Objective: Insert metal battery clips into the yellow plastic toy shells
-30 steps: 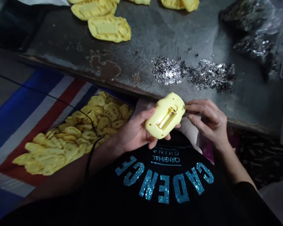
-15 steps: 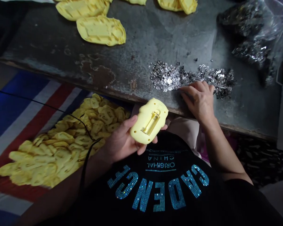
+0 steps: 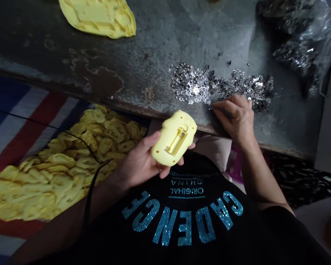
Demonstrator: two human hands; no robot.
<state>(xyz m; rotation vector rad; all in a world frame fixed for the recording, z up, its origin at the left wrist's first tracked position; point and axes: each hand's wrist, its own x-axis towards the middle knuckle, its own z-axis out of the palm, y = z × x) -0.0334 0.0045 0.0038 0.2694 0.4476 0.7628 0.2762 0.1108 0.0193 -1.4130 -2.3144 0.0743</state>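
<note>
I'd hold the yellow casing (image 3: 168,134) steady, gripped in my left hand (image 3: 140,158) by the worktop (image 3: 149,62) edge, while my right hand (image 3: 238,119), fingers bunched, catch impossible to tell, singles out one piece from the metal pile (image 3: 190,82).

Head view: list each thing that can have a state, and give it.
Table: worn, stained
Casing: held, slot uncovered
Metal pieces: loose, heaped
Bag: holding shiny pieces
Single shell: hollow side up
Yellow parts: heaped, overlapping
Left hand: gripping casing
Right hand: fingers bent, beside metal pieces
</note>
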